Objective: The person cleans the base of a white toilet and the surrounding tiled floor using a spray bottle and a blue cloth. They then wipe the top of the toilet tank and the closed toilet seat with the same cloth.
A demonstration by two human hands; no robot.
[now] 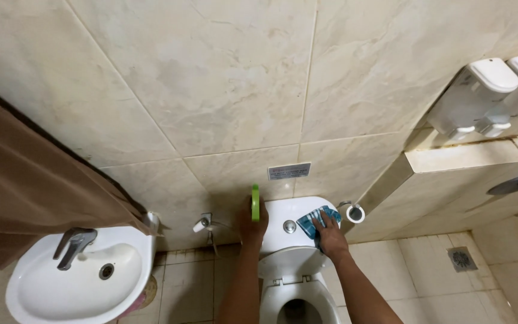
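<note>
Even soft light, sharp centre, wide-angle bending at edges.

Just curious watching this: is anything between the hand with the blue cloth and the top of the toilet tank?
Nothing visible. The right hand presses the blue cloth flat on the tank lid, beside the flush button. The left hand holds a green object upright at the lid's left edge, clear of the cloth.

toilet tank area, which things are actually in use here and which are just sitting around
In use: blue cloth under the right hand; green object in the left hand; toilet tank.
Sitting around: sink, brown curtain, paper roll, wall dispensers, floor drain.
</note>
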